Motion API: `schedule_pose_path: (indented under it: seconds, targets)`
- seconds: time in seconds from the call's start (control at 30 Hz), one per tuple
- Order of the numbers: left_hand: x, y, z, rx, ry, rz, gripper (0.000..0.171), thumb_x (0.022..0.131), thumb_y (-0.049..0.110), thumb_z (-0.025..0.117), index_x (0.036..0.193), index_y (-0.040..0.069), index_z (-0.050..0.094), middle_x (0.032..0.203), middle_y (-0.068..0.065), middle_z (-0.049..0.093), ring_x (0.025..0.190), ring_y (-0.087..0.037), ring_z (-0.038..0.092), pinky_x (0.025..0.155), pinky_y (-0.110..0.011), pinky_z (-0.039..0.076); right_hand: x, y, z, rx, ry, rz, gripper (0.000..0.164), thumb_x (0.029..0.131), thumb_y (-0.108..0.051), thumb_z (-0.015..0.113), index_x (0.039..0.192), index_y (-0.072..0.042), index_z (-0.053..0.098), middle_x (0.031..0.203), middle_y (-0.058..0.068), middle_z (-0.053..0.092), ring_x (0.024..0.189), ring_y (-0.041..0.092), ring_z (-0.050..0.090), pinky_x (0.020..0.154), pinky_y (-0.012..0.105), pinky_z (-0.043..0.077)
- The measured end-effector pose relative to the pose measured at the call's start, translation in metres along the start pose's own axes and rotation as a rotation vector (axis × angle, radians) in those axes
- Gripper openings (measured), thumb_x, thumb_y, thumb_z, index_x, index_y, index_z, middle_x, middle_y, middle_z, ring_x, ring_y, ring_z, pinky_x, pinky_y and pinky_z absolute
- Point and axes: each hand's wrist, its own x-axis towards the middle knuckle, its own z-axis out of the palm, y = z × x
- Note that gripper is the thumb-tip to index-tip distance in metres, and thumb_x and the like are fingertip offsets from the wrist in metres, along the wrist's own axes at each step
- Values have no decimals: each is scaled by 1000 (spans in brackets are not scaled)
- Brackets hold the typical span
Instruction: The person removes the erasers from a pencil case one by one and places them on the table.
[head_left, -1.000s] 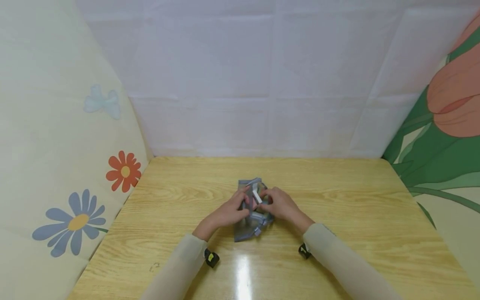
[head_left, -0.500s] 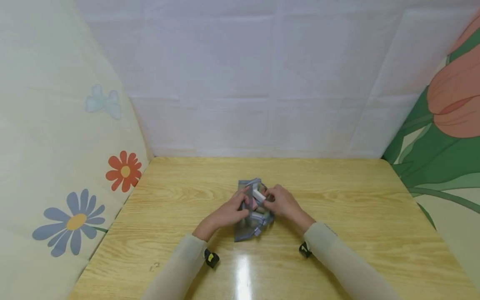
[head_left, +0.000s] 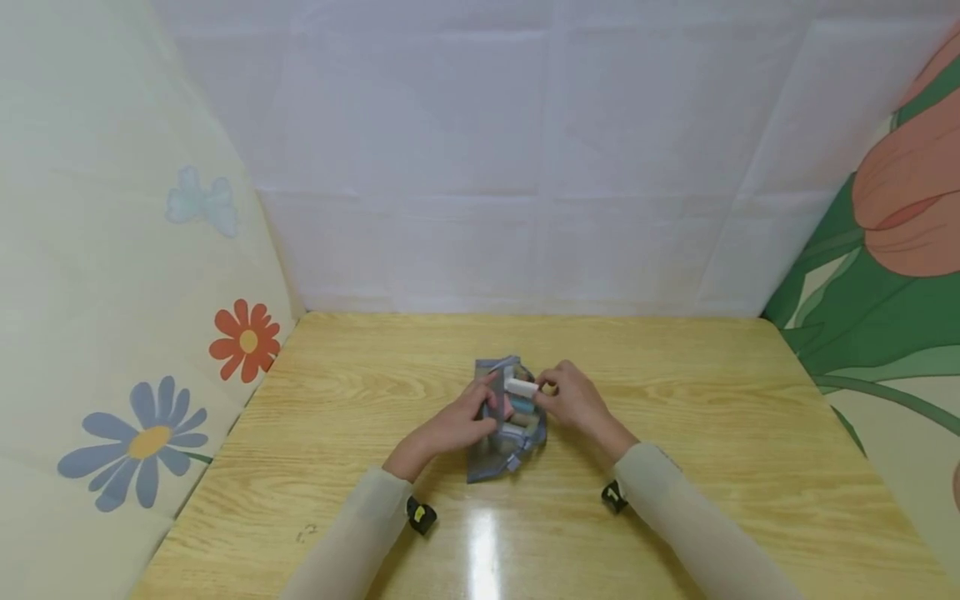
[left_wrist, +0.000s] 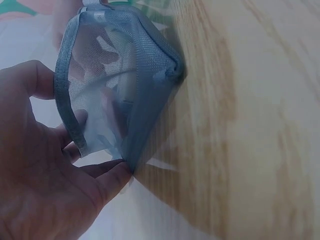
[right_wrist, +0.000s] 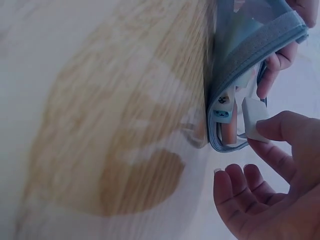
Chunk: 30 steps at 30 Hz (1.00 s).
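– At the mouth of the pouch [head_left: 487, 462], what's each hand doing? And where's the block [right_wrist: 253, 117]?

– The white block's right there at the pouch's open side, pinched between thumb and index of the right hand [head_left: 573, 404]. That hand's other fingers curl loosely, holding nothing. The left hand [head_left: 453, 423] is on the opposite side of the pouch, gripping its edge.

– Pouch just sitting on the table [head_left: 675, 375]? Anything in it?

– Yep, sitting there, and it's got stuff inside: a pink piece [head_left: 507, 407], a brown stick [right_wrist: 229, 129], a blue-ended piece [right_wrist: 222, 112]. Can't tell if the block touches any of them.

– So how would you do this bit well?

– I'd hold the rim wide with the left hand so the mouth doesn't flop onto the block. Pinch the end farther from the pouch, and line the block up with the opening so its corners don't snag the rim or mesh. Go easy too: the pouch looks soft and light, so a hard tug would probably drag it or tip stuff out.
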Motion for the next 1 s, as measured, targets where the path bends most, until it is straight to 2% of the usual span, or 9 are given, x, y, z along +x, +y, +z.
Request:
schedule_pose_path:
  seconds: [0.2,0.53,0.7,1.0]
  targets:
    - [-1,-1,-1,3,2,16,22,91,20,57,108,12,46,168,-12,18,132,-32,44,97,-44,43,0,4,-2,17,15,5,17,88,-21,72,103,-13,76,96,9,58,83,20,59,72,35,49]
    - [-2,-1,-2,-12,-4,5,22,90,22,56,107,12,47,168,-12,18,130,-32,46,96,-44,44,-2,13,-9,3,23,6,19,90,-22,74,107,-11,76,92,8,64,82,21,61,73,37,49]
    - [-2,-2,-2,-2,0,9,20,89,22,57,105,12,49,168,-11,18,138,-33,41,100,-45,43,-5,19,-12,9,30,1,21,90,-21,74,107,-9,76,90,8,64,81,21,60,70,37,48]
    - [-1,-4,-1,18,3,23,21,89,21,56,106,11,48,167,-13,18,144,-36,36,101,-44,41,-7,29,-16,6,29,9,21,90,-22,74,108,-10,76,90,7,64,81,22,61,71,38,49]
